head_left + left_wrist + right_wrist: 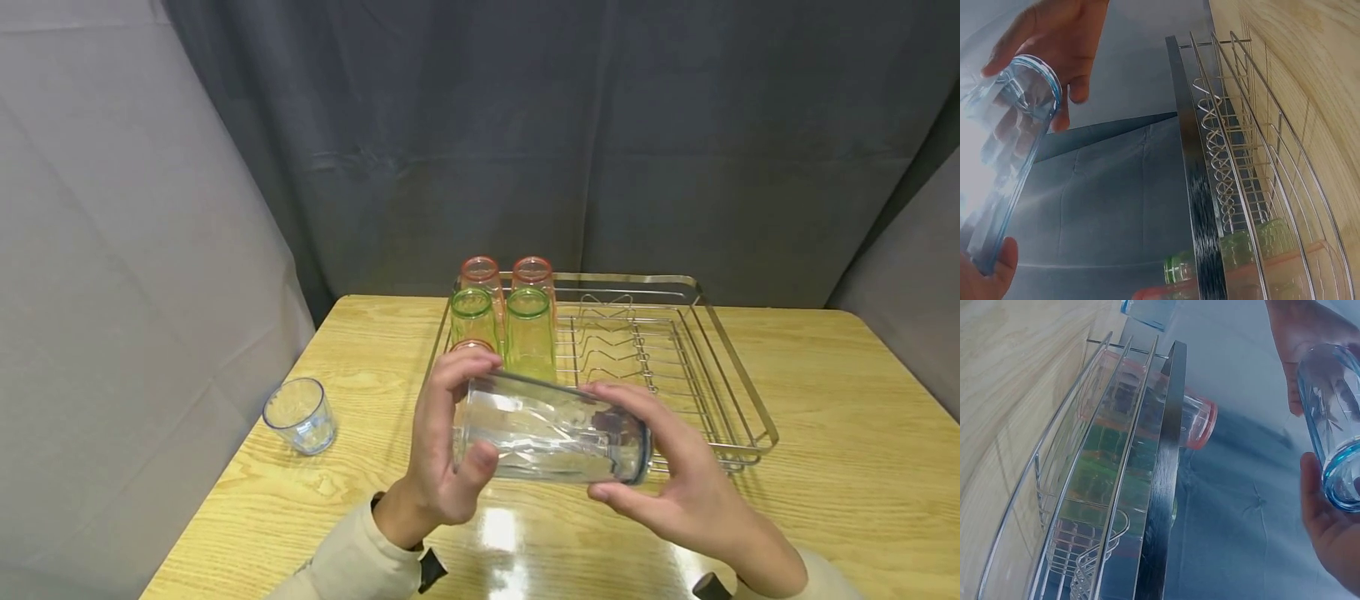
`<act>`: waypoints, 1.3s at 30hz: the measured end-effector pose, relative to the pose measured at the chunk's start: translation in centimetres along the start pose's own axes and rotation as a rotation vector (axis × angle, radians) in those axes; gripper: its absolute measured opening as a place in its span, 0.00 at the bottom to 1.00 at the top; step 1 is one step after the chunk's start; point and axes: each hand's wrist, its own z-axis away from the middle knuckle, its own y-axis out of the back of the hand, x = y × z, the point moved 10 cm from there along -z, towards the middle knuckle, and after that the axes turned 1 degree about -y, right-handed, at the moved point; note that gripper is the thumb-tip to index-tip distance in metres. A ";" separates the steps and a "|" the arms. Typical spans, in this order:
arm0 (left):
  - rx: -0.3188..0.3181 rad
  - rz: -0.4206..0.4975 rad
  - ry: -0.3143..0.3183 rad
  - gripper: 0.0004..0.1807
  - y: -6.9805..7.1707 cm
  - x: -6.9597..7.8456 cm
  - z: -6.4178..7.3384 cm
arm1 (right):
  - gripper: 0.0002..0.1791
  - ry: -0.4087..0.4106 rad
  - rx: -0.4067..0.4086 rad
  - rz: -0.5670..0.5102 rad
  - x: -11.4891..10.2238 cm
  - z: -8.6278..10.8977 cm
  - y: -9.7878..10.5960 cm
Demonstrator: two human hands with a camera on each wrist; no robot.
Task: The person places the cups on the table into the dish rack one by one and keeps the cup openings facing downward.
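Observation:
A clear drinking glass (555, 433) with a bluish edge lies nearly sideways between both hands, above the table in front of the wire rack. My left hand (442, 442) grips its left end, thumb on the near side and fingers over the top. At the right end, my right hand (682, 483) holds the glass between thumb below and fingers above. In the left wrist view, light glares off the side of the glass (1019, 144). The right wrist view shows the right hand (1335, 531) around the blue-ringed end.
The metal dish rack (733, 358) stands behind the hands. Along its left side several tinted glasses stand upside down, among them a green glass (529, 342) and a reddish glass (533, 271). A short blue-rimmed tumbler (300, 417) sits at the table's left edge. Dark curtain (480, 150) hangs behind.

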 end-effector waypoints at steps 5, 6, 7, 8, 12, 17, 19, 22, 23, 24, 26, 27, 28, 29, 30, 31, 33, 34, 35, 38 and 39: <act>-0.054 0.005 0.032 0.36 -0.4 -0.4 0.2 | 0.39 0.059 0.039 -0.008 -0.6 -0.1 0.5; -0.058 0.007 0.038 0.36 -0.5 -0.5 0.3 | 0.39 0.055 0.040 -0.003 -0.6 -0.1 0.6; -0.058 0.011 0.042 0.36 -0.5 -0.5 0.3 | 0.39 0.049 0.038 -0.003 -0.5 -0.1 0.6; -0.054 0.011 0.042 0.36 -0.5 -0.5 0.3 | 0.39 0.044 0.036 -0.003 -0.5 -0.1 0.6; -0.029 0.008 0.028 0.36 -0.3 -0.5 0.3 | 0.41 0.016 0.029 0.011 -0.4 -0.2 0.4; -0.016 -0.001 0.025 0.36 -0.3 -0.5 0.5 | 0.45 0.004 0.027 0.057 -0.3 -0.3 0.3; -0.021 0.002 0.029 0.36 -0.3 -0.6 0.5 | 0.45 0.004 0.029 0.069 -0.3 -0.2 0.2; -0.037 0.010 0.041 0.37 -0.4 -0.8 0.6 | 0.44 0.004 0.043 0.072 -0.2 0.0 0.4; -0.044 0.011 0.045 0.37 -0.5 -0.8 0.6 | 0.44 -0.001 0.047 0.070 -0.1 0.1 0.5; -0.052 0.011 0.049 0.37 -0.5 -0.9 0.6 | 0.44 -0.007 0.049 0.061 -0.1 0.2 0.5; -0.067 0.009 0.054 0.37 -0.6 -0.9 0.6 | 0.45 -0.021 0.049 0.038 0.0 0.4 0.6; -0.075 0.006 0.056 0.37 -0.7 -1.0 0.6 | 0.45 -0.032 0.047 0.030 0.1 0.4 0.6; -0.081 0.000 0.058 0.37 -0.7 -1.0 0.7 | 0.45 -0.039 0.044 0.021 0.1 0.5 0.6; -0.087 -0.011 0.058 0.37 -0.7 -1.0 0.7 | 0.45 -0.045 0.039 0.010 0.2 0.5 0.6; -0.093 -0.023 0.058 0.38 -0.7 -1.0 0.7 | 0.45 -0.049 0.038 0.004 0.2 0.5 0.5; -0.098 -0.034 0.056 0.38 -0.7 -1.0 0.8 | 0.45 -0.044 0.038 0.000 0.1 0.6 0.6; -0.109 -0.057 0.057 0.38 -0.7 -1.1 0.8 | 0.45 -0.031 0.041 -0.002 0.0 0.6 0.7; -0.114 -0.069 0.056 0.38 -0.7 -1.1 0.9 | 0.45 -0.024 0.043 -0.003 -0.1 0.5 0.7; -0.120 -0.078 0.055 0.39 -0.8 -1.1 0.9 | 0.45 -0.018 0.044 -0.001 -0.1 0.5 0.8; -0.133 -0.090 0.048 0.39 -0.8 -1.0 0.9 | 0.44 0.011 0.046 -0.006 -0.4 0.4 1.0; -0.136 -0.095 0.043 0.39 -0.8 -1.0 0.9 | 0.44 0.022 0.046 -0.003 -0.6 0.3 1.0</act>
